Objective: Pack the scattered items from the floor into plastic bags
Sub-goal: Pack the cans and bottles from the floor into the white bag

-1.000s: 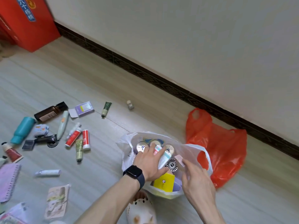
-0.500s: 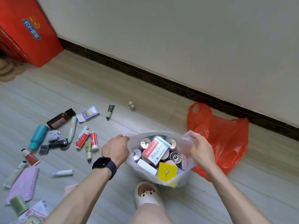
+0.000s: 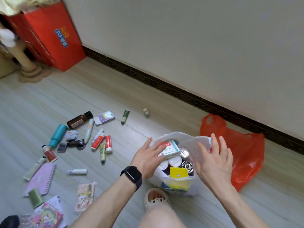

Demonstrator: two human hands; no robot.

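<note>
My left hand is spread flat, fingers open, its fingertips resting on the red-and-white carton that lies on top of the load. My right hand hangs open too, fingers splayed, just beside the far wall of the white bag; neither hand grips anything.

The white bag stands on the floor between my hands, its thin film slack and crinkled. I judge it soft and slippery, likely to sag or tip unless I take it by the rim or handles rather than the wall. It is nearly full: the carton, round tins, a small vented disc and a yellow box crowd the mouth. That load looks fairly heavy for such film.

Behind it the red bag lies flat and looks empty, touching the white one as far as I can tell.

Well to my left, plenty is left on the floor: a brown bottle, a teal bottle, several tubes, a purple notebook. The tubes should be light and squashy, the brown bottle stiff and perhaps breakable.
</note>
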